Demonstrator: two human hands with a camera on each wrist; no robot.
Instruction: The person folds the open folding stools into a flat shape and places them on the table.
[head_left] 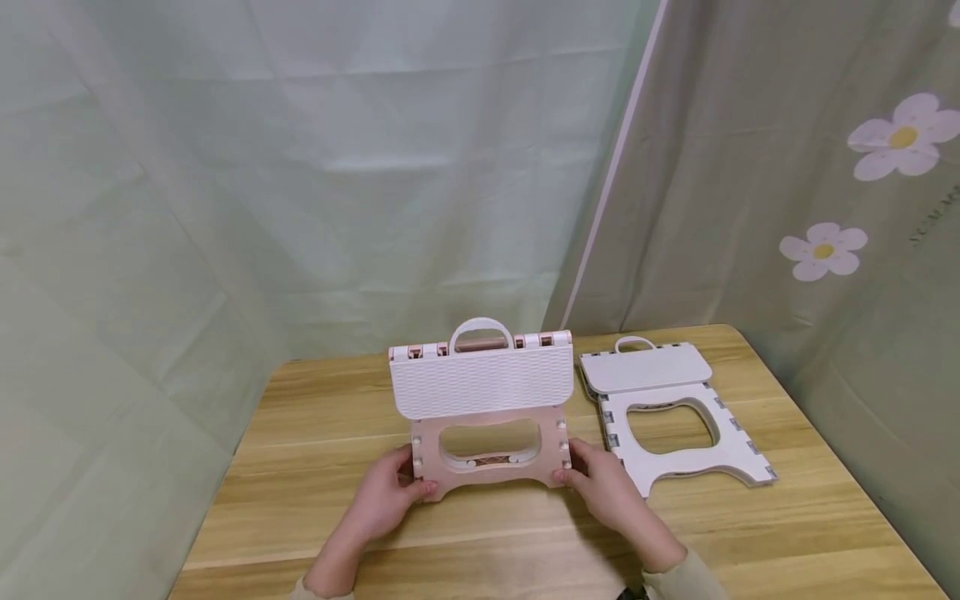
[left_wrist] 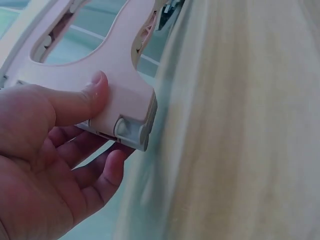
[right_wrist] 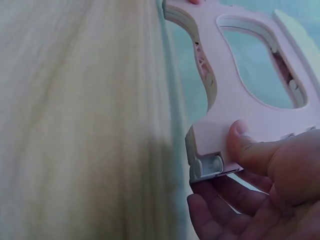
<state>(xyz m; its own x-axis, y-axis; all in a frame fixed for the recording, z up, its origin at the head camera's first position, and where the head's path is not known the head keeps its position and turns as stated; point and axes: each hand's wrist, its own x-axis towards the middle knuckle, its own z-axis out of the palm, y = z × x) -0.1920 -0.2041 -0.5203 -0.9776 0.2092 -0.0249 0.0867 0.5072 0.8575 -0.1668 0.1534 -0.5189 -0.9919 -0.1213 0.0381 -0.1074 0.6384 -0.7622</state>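
Note:
A folded pink and white step stool (head_left: 491, 479) is held up in front of me, its white textured top panel (head_left: 483, 382) and carry handle (head_left: 480, 323) pointing away. My left hand (head_left: 384, 493) grips the left leg of the pink frame, thumb on the near face and fingers behind, as the left wrist view shows. On the opposite leg my right hand (head_left: 603, 487) has the same hold, its thumb (right_wrist: 245, 142) pressing the pink face in the right wrist view. Through the cut-out of the frame the wooden table shows.
A second folded stool, white and grey (head_left: 675, 462), lies flat on the wooden table (head_left: 315, 425) to the right, close to my right hand. Behind the table hangs a pale curtain (head_left: 412, 167), with a flowered grey-green one (head_left: 712, 167) at the right.

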